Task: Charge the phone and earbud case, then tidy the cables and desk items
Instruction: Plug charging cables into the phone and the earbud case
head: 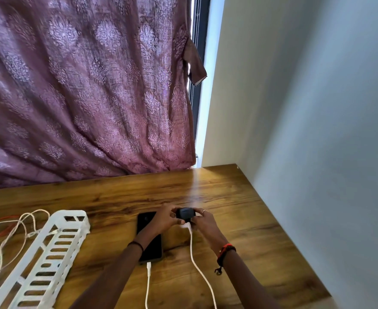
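A black earbud case (184, 214) is held just above the wooden desk (239, 208) between both hands. My left hand (164, 218) grips its left side, and my right hand (202, 221) holds its right side and the plug of a white cable (198, 264) at the case's underside. A black phone (149, 239) lies flat under my left wrist, with a second white cable (148, 284) plugged into its near end.
A white slotted plastic tray (47, 259) lies at the left. Loose white and orange cables (3, 237) tangle at the far left edge. A purple curtain (83, 85) hangs behind the desk, and a white wall (317, 130) bounds the right side.
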